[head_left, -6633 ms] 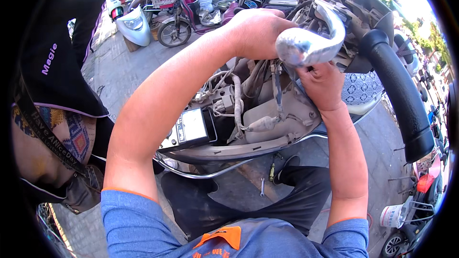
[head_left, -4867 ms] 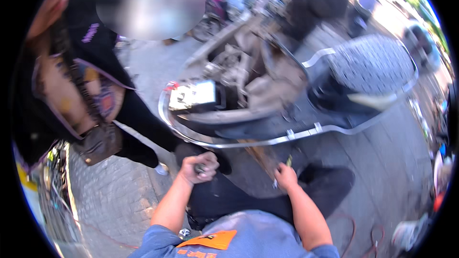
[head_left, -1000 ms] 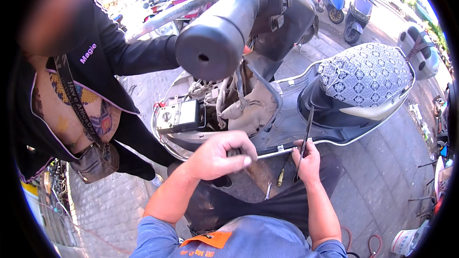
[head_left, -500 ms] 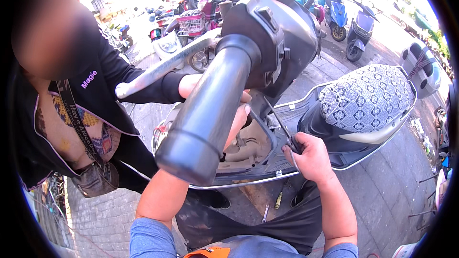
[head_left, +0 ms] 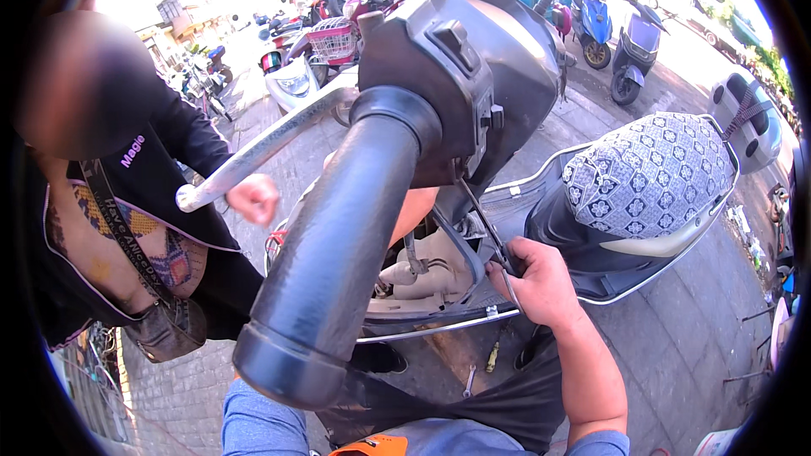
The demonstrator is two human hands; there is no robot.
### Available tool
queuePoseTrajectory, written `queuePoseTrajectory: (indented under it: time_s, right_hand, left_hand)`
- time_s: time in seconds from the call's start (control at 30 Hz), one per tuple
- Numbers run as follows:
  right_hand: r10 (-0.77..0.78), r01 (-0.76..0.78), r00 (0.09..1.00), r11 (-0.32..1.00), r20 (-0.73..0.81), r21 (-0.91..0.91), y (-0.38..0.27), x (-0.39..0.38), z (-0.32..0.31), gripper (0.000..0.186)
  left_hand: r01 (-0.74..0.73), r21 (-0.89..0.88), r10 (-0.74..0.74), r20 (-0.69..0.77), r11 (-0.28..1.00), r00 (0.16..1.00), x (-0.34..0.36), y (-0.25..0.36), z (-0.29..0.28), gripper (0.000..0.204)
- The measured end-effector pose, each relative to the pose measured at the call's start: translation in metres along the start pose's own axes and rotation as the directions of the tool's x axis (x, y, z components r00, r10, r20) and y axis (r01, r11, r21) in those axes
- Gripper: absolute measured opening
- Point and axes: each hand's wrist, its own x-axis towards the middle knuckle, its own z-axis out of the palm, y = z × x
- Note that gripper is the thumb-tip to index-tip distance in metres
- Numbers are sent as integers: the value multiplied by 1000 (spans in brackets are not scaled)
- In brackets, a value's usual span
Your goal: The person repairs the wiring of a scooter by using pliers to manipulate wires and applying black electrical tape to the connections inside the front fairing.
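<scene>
A scooter's black handlebar grip [head_left: 325,236] crosses the middle of the view, with a silver brake lever [head_left: 262,152] to its left and a switch housing [head_left: 448,76] above. My right hand [head_left: 536,280] is closed around a thin black cable [head_left: 483,215], which runs up toward the underside of the handlebar. A short bend of it hangs below the fingers. Most of my left arm lies behind the grip; only a patch of my left hand or wrist [head_left: 414,213] shows, and its fingers are hidden. Below sits the scooter's opened front body [head_left: 422,287], with inner parts exposed.
Another person [head_left: 169,160] stands at the left, one hand [head_left: 253,199] near the brake lever. The scooter's seat [head_left: 650,173] has a patterned cover. A wrench [head_left: 469,380] and a yellow-handled screwdriver [head_left: 492,356] lie on the ground by my legs. Parked scooters [head_left: 638,46] stand beyond.
The handlebar grip has swung nearer and to the left, now covering my left forearm. The other person's hand has drawn back from behind the grip. My right hand keeps hold of the cable.
</scene>
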Motion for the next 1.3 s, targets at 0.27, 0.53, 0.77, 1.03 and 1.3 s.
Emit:
queuePoseTrajectory:
  time_s: [0.27,0.53,0.77,1.03,1.3]
  right_hand:
    - [46,-46,999,999,15,21,-9,9,-2,30]
    - [60,-59,998,998,25,-29,-9,17,-3,31]
    - [-13,13,1000,988,7,-157,-36,32,4,40]
    - [16,12,997,920,69,-391,-71,28,-17,50]
    - [82,-20,994,801,76,-598,-97,29,-37,68]
  left_hand:
    - [-86,249,127,-154,965,980,-6,1,22,36]
    - [-224,318,282,-148,921,948,2,-16,23,41]
    - [-533,485,577,70,693,814,24,-46,-8,31]
    - [-402,289,450,-121,868,885,11,-49,20,8]
    - [-239,216,294,-277,947,915,0,-34,45,15]
